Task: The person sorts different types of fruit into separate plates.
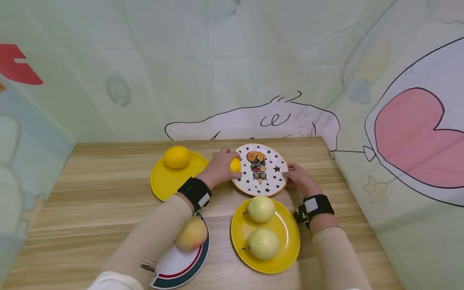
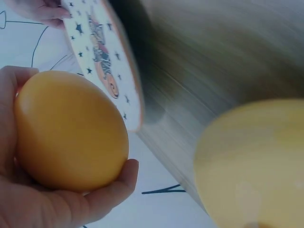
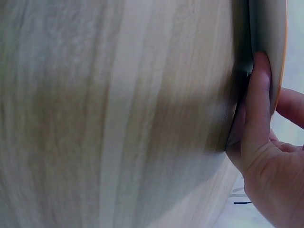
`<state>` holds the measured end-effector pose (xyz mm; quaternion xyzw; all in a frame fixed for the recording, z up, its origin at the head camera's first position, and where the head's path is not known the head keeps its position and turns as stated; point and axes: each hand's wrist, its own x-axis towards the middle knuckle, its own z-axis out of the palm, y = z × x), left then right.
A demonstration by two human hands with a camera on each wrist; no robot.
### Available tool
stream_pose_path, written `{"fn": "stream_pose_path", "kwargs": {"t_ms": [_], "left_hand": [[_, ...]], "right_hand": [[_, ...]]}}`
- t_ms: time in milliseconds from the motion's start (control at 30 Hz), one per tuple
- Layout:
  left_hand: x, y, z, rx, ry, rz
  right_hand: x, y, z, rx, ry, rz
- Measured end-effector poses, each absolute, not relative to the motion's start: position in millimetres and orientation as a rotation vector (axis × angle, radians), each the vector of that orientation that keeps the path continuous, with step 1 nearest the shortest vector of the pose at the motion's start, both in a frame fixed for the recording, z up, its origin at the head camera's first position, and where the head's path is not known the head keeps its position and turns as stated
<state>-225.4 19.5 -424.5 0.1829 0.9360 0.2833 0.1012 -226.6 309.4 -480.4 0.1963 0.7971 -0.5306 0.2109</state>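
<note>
My left hand (image 1: 222, 166) holds a smooth yellow lemon (image 2: 71, 130) by the left edge of a white plate (image 1: 270, 183) patterned with black stars and a cartoon figure. In the left wrist view, fingers curl round the lemon from both sides. At the plate's right rim is my right hand (image 1: 300, 179), pinching it; the right wrist view shows fingers under the rim and a digit on the other side. Another lemon (image 1: 177, 157) lies on a yellow plate (image 1: 163, 187) left of my left hand.
Nearer me, a second yellow plate (image 1: 286, 257) carries two pale pears (image 1: 263, 244). Under my left forearm, partly hidden, a white plate with a green and red rim (image 1: 188, 274) bears a peach (image 1: 192, 234). The wooden table (image 1: 101, 193) meets a printed cloth backdrop (image 1: 163, 72).
</note>
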Motion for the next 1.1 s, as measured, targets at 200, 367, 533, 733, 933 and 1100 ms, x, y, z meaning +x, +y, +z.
{"fn": "stream_pose_path", "kwargs": {"t_ms": [200,367,533,733,933,1100], "left_hand": [[-226,29,-425,0.558,2.76,0.829],[-227,37,-429,0.574,2.751,0.777],[-227,45,-432,0.621,2.736,0.754],[-226,56,-436,0.697,2.736,0.717],[-223,71,-441,0.77,2.716,0.666],[-222,79,-446,0.796,2.713,0.587]], "right_hand": [[-226,312,-483,0.532,2.201,-1.513],[-226,315,-485,0.484,2.188,-1.562],[-227,314,-485,0.506,2.188,-1.549],[-228,312,-483,0.525,2.186,-1.535],[-229,312,-483,0.548,2.18,-1.522],[-229,312,-483,0.566,2.177,-1.518]]}}
